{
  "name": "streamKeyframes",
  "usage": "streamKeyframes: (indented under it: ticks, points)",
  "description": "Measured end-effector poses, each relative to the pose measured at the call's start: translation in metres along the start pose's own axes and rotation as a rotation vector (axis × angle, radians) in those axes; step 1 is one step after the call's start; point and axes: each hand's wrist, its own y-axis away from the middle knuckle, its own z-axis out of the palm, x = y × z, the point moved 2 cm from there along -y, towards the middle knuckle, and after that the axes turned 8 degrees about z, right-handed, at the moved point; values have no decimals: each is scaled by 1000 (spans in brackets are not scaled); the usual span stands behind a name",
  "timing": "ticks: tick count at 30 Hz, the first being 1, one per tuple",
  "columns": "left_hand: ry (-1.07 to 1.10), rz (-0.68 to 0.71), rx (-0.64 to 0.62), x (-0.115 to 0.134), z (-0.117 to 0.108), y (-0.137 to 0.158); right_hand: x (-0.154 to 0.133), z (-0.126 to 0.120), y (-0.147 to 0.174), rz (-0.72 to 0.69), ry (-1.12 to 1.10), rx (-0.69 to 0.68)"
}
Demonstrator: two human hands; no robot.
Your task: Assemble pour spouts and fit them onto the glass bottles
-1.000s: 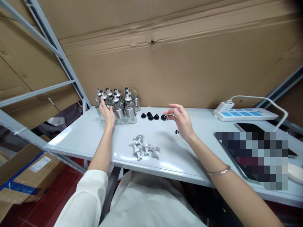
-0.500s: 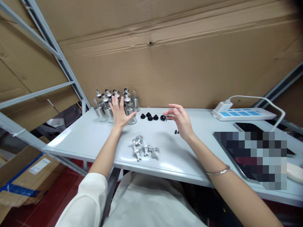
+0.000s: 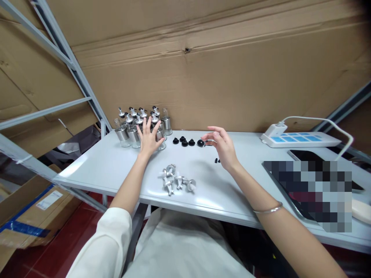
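Observation:
My left hand (image 3: 149, 141) is open with its fingers spread, in front of a group of glass bottles (image 3: 122, 135) with steel bands. Most bottles carry silver pour spouts (image 3: 142, 112) with black tips. It partly hides the front bottles; whether it touches one I cannot tell. My right hand (image 3: 223, 148) hovers over the table, fingers loosely curved and apart. Just left of its fingertips is a round black stopper (image 3: 200, 143). Several more black stoppers (image 3: 184, 143) stand in a cluster to the left. Loose silver pour spouts (image 3: 169, 185) lie nearer the front edge.
Small black pieces (image 3: 216, 160) lie below my right hand. Toward the right are a white power strip (image 3: 301, 139) with a plugged-in cable, a dark phone (image 3: 304, 155) and a blurred-out flat item. Cardboard (image 3: 220, 85) walls the back; a metal frame (image 3: 84, 85) rises at left.
My left hand has shifted slightly right and down beside the bottles, with its fingers still spread. My right hand stays in nearly the same place.

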Motion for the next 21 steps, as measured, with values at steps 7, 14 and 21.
streamKeyframes:
  ticks: [7, 14, 21]
  points:
    - [57, -9, 97, 16, -7, -4, -2, -1, 1, 1, 31, -5]
    - [580, 219, -72, 77, -11, -1, 0, 1, 0, 37, 59, -39]
    - [742, 110, -558, 93, 7, 11, 5, 9, 8, 194, 310, -467]
